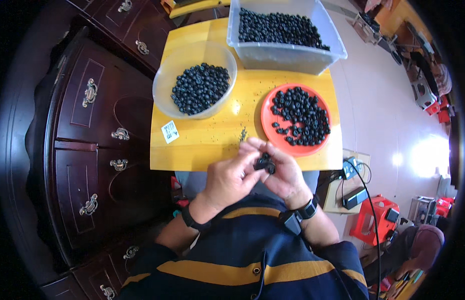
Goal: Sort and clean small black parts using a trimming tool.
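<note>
Close together at the table's near edge, my two hands meet over a few small black round parts [266, 164]. My left hand [226, 179] pinches at them with its thumb and fingertips. My right hand [284, 176] is cupped, with the black parts resting against its palm and fingers. Just beyond my right hand, an orange-red plate [268, 120] bears many similar black parts with pale rings or holes. To the far left stands a round translucent tub [165, 82] with a heap of them. Exactly what the parts are cannot be made out.
A large clear plastic bin [292, 56] full of black pieces stands at the back of the yellow wooden table [247, 90]. Dark crumbs [243, 134] and a white printed label [170, 132] lie on it. Dark wooden cabinets [100, 115] flank the left. Another person [417, 250] is at the lower right.
</note>
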Available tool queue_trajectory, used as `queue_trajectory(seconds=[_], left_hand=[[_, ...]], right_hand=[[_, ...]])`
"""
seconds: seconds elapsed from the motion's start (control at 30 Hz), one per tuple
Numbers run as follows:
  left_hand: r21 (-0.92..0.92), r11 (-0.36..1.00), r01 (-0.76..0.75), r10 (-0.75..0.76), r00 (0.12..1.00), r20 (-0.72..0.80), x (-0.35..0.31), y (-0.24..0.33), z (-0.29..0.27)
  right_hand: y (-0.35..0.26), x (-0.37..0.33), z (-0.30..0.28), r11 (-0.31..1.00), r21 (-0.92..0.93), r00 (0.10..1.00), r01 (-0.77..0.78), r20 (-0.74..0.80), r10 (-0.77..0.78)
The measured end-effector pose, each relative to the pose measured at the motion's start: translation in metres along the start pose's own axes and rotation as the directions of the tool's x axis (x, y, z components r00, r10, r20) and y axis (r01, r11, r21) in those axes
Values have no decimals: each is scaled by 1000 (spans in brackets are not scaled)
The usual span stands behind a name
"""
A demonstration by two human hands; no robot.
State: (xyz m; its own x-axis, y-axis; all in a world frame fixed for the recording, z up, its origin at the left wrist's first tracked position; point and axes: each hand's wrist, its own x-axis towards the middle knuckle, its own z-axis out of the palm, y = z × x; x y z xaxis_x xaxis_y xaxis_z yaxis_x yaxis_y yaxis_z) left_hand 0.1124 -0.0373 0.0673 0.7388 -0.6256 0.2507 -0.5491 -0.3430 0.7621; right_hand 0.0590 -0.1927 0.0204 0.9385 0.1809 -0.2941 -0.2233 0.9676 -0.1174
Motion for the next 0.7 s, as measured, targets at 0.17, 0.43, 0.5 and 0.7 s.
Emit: queue_trajectory(seconds=[0.17, 0.43, 0.5, 0.7], left_hand=[[177, 984, -17, 16, 1000, 4, -8, -16, 13], [40, 999, -2, 7, 991, -137, 0, -13, 0], [59, 998, 0, 8, 992, -128, 3, -14, -8], [89, 996, 11, -7, 999, -43, 5, -5, -17]], right_hand=[[7, 5, 1, 997, -72, 1000, -20, -3, 20], [1, 5, -5, 994, -98, 999, -45, -14, 44], [-1, 0, 12, 978, -200, 990, -67, -133, 40], [0, 0, -1, 938, -344, 999, -42, -25, 35]])
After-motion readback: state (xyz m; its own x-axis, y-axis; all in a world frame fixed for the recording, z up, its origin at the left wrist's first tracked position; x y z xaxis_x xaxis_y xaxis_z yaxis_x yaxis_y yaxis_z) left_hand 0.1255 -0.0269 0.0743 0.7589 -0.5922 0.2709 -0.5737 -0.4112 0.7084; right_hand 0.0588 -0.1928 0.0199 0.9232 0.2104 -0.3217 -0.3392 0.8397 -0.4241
